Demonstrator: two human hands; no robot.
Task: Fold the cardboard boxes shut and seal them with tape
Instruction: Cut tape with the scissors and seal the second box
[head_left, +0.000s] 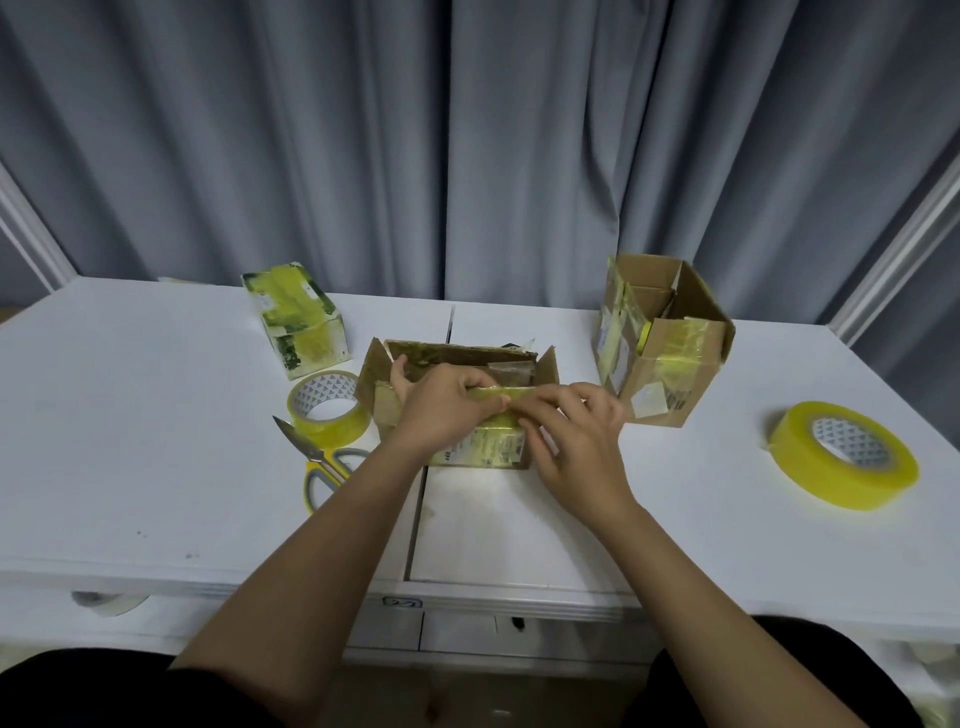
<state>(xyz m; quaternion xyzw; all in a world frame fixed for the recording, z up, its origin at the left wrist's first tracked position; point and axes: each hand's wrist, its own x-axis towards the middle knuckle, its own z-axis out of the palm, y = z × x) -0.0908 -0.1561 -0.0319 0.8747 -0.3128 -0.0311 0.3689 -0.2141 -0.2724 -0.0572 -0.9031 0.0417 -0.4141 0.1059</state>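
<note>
A small open cardboard box (545, 371) with old yellow tape sits at the table's middle. My left hand (441, 410) grips its near flap, thumb inside the box and fingers curled over the flap's edge. My right hand (576, 441) touches the same flap from the right, fingers bent on the taped edge. A taller open box (670, 353) stands at the back right. A sealed white and green box (298, 319) lies at the back left. A yellow tape roll (327, 410) rests beside the middle box on the left. A larger tape roll (844, 454) lies far right.
Yellow-handled scissors (322, 462) lie just left of my left forearm, blades pointing away. The white table (130, 441) has a seam down its middle and grey curtains hang behind it. My knees are under the front edge.
</note>
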